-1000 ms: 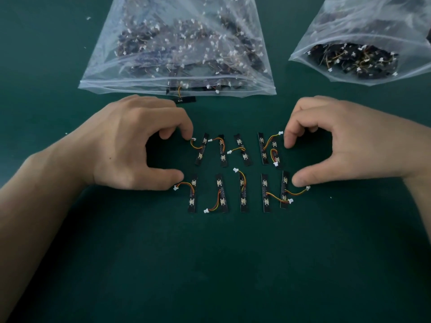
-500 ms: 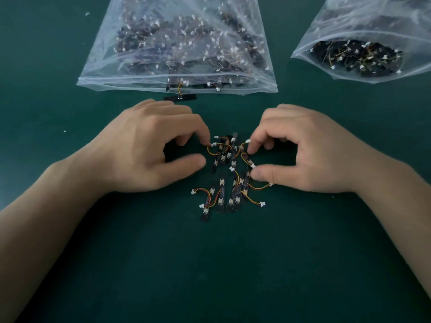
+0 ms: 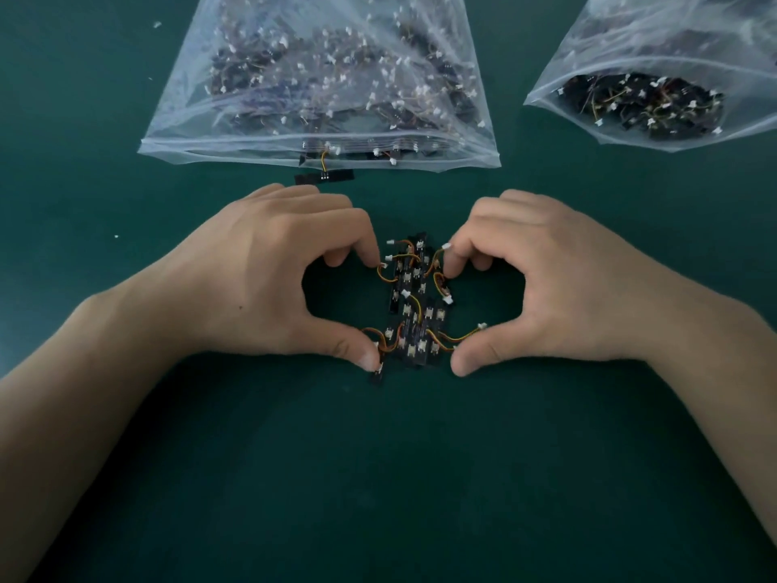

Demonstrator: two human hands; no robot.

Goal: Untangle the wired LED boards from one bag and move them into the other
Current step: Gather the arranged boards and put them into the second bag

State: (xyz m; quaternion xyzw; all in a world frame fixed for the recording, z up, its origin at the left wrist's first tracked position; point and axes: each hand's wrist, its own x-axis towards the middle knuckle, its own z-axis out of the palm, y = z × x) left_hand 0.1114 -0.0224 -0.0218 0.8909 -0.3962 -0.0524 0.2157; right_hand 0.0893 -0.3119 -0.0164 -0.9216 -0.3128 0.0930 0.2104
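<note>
Several small black LED boards [image 3: 414, 313] with orange-yellow wires and white plugs lie bunched in a tight pile on the green mat. My left hand [image 3: 269, 279] curves against the pile's left side, thumb and forefinger tips touching it. My right hand [image 3: 559, 284] mirrors it on the right side. Neither hand lifts anything; the pile is pressed between them. A large clear bag [image 3: 210, 147] full of tangled boards lies behind the hands. A second clear bag [image 3: 588, 44] at the back right holds a smaller heap of boards.
One loose board [image 3: 323, 177] lies just outside the large bag's mouth, its wire running back inside. Small white specks [image 3: 156, 25] dot the green mat [image 3: 378, 477] at the far left.
The boards were spread in two neat rows; both hands moved inward from each side and swept them together into one compact pile.
</note>
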